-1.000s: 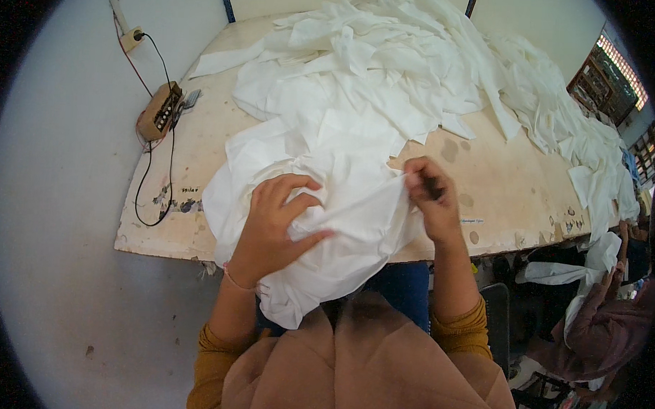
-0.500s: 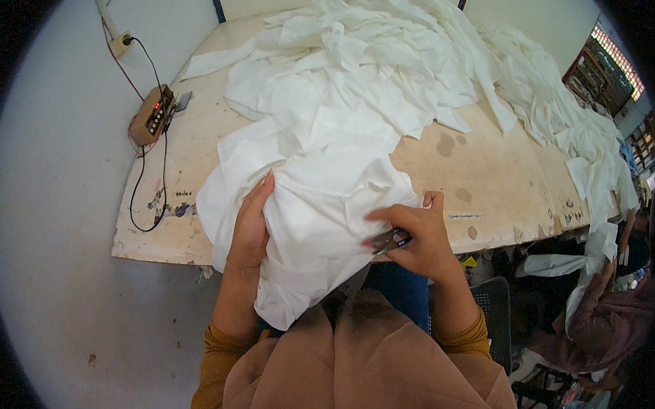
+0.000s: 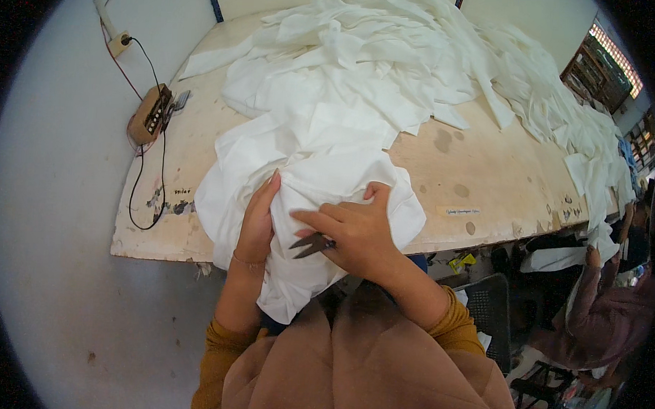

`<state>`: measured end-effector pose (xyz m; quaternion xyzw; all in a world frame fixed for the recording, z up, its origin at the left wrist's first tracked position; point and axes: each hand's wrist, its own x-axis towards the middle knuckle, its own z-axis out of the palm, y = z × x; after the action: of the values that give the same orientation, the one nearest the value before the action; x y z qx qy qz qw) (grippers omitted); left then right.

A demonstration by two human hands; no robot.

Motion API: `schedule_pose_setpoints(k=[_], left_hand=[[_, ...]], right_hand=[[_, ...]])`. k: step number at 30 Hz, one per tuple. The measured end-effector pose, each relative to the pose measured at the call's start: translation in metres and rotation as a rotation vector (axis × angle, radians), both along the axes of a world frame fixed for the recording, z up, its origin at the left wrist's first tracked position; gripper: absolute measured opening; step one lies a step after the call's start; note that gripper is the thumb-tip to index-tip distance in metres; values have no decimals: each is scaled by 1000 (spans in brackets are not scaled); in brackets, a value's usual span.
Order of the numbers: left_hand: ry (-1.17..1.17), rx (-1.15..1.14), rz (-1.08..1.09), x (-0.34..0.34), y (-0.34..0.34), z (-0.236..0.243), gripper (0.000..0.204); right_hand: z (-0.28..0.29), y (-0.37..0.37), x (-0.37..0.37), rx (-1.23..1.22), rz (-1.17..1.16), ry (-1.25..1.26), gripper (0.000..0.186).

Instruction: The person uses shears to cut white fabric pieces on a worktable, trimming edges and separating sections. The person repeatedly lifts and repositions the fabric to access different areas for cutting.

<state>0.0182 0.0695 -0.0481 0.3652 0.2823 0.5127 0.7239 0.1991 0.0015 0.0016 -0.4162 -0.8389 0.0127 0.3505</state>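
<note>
A bunched white fabric piece [image 3: 314,168] lies at the front of the pale worktable [image 3: 486,196] and hangs over its edge. My left hand [image 3: 258,216] pinches a fold of it, thumb pointing away from me. My right hand [image 3: 352,230] holds small dark scissors [image 3: 308,245], blades pointing left, a little right of my left hand. Its index finger reaches onto the cloth.
A big pile of white cloth [image 3: 361,61] covers the back and right of the table. A brown box with cables [image 3: 152,115] is at the left, near a wall socket [image 3: 119,42]. A dark chair [image 3: 493,318] and a co-worker [image 3: 597,322] holding white cloth are at lower right.
My right hand has moved left and inward across the fabric, bringing the scissors toward my left hand. My left hand has changed from spread fingers to a pinch on the cloth.
</note>
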Motion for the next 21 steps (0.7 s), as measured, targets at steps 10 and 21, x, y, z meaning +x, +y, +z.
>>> schedule_pose_setpoints(k=[10,21], left_hand=[[57,-84,114,2,0,0,45],[3,-44,128,-4,6,-17,43]], right_hand=[[-2,-22,92,-281,367,989,23],[14,-16,54,-144,-88,279,9]])
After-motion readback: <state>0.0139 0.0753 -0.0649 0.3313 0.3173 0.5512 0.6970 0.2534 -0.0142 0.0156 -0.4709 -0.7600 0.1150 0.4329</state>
